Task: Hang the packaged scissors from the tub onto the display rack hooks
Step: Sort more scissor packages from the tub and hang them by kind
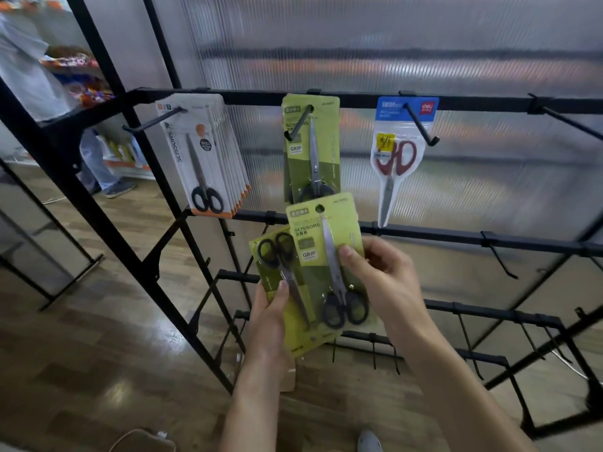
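Note:
My right hand [378, 278] pinches an upright green scissors pack [326, 230] by its right edge, thumb on the front, hang hole at the top. My left hand [269, 316] grips a second green pack [274, 256] turned upside down, partly behind the first. Both packs sit below the middle hook [298, 123] of the black display rack [456, 102], where green packs [310, 148] hang. The left hook [153, 120] carries several white and orange packs [202, 158]. One blue-topped pack of red-handled scissors [396, 151] hangs on the hook to the right. The tub is out of view.
Bare hooks [567, 120] stick out at the rack's right end and on its lower bars [499, 259]. A ribbed translucent panel [391, 44] backs the rack. A person [29, 70] stands at far left by stocked shelves. Wooden floor lies below, with my shoe [368, 442] near the bottom edge.

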`<control>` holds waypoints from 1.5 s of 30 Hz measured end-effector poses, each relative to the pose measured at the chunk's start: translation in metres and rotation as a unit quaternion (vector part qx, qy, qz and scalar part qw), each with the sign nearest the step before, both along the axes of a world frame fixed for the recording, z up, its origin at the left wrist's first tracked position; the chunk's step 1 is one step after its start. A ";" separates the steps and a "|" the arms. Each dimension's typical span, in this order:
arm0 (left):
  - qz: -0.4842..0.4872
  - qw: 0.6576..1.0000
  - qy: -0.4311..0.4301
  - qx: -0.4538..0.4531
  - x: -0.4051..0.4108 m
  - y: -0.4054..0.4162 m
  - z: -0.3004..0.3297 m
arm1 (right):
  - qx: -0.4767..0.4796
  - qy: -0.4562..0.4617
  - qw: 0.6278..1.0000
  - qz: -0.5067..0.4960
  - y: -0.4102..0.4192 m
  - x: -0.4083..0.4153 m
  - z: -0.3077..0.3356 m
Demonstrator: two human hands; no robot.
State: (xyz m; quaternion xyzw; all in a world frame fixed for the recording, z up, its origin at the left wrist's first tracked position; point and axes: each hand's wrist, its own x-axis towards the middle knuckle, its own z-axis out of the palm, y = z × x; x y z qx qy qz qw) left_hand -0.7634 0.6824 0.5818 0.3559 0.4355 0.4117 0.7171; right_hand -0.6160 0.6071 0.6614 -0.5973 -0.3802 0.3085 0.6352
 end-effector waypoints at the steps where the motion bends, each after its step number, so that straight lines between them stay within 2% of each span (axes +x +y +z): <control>1: -0.001 1.000 0.003 0.009 0.001 0.001 0.000 | 0.024 -0.008 1.000 0.004 0.000 0.000 0.009; 6: 0.034 0.999 0.010 -0.019 0.006 0.006 0.006 | 0.110 -0.023 0.994 0.008 0.006 -0.007 0.047; 11: 0.032 0.999 0.003 -0.004 0.002 0.010 0.015 | 0.140 -0.030 0.989 0.029 0.021 -0.016 0.069; 15: 0.037 0.999 0.016 -0.005 -0.004 0.014 0.018 | 0.125 -0.052 0.991 -0.002 0.039 -0.020 0.064; 22: 0.033 0.998 0.038 0.038 -0.011 0.033 0.014 | 0.091 -0.026 0.995 -0.042 0.065 -0.016 0.057; 27: 0.035 0.999 -0.029 -0.019 -0.020 0.035 0.019 | 0.038 -0.009 0.996 -0.074 0.106 0.002 0.066; 35: 0.049 0.998 -0.030 -0.009 -0.024 0.046 0.017 | -0.023 -0.003 0.993 -0.118 0.149 0.033 0.063; 40: 0.041 0.998 -0.038 -0.002 -0.025 0.048 0.016 | -0.030 -0.030 0.987 -0.157 0.143 0.029 0.058; 45: 0.036 0.998 -0.051 -0.003 -0.023 0.046 0.014 | -0.009 0.003 0.985 -0.170 0.107 0.011 0.027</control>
